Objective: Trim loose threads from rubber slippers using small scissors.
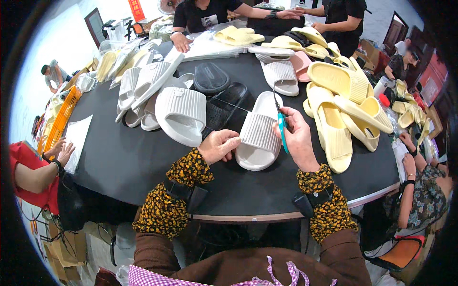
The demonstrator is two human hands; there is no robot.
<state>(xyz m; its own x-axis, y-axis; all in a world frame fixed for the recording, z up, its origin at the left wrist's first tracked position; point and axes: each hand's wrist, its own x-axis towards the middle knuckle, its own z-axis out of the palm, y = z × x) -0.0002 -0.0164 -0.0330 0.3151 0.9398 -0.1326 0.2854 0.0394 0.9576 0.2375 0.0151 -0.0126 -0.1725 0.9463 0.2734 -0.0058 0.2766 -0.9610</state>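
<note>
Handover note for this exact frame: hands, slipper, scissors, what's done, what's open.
Left hand: grips the near left edge of the white slide slipper, steadying it on the black table.
Right hand: holds the teal-handled scissors, blades pointing up and away over the slipper's strap.
Other things: a pile of white slippers lies to the left, a pile of yellow slippers to the right; two dark insoles sit behind.
Done: the slipper is in hand and the scissors are up against it.
Open: whether any cut has been made cannot be told; both piles are untouched by these hands.
</note>
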